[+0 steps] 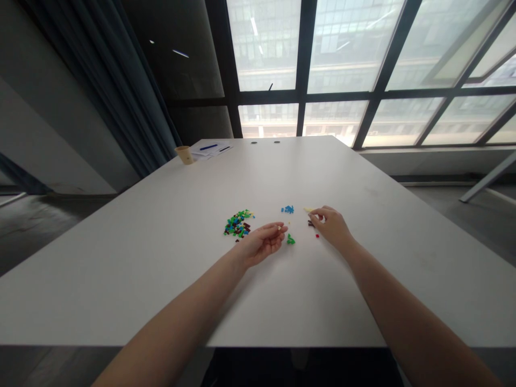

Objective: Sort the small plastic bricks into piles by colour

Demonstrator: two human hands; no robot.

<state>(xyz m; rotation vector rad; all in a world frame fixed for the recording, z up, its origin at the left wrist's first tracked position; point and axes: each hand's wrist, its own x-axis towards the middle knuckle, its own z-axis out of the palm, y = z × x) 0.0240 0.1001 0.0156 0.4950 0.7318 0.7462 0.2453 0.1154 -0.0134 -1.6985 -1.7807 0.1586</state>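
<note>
Yellow piece [308, 209]: on the desk [161, 258], touching right hand [331, 224] fingertips.
Right hand: fingers curled, pinching it.
Left hand [264, 243]: palm up, half open, tiny pale piece [279, 228] at fingertips.
Mixed brick pile [238, 223]: just left of it.

On the white table [161, 258], the left hand [262, 244] lies palm-up beside a heap of small mixed-colour plastic bricks [238, 223]. The right hand [332, 226] pinches a pale yellow piece [308, 209] near mid-table; a paper cup [184, 155] stands at the far left corner.

Both forearms are cut off at the bottom edge, the bricks in the mixed pile [238, 224] at nine o'clock of the left hand [264, 243] are too small to tell apart, and the right hand [332, 224] hides its fingertip grip.
</note>
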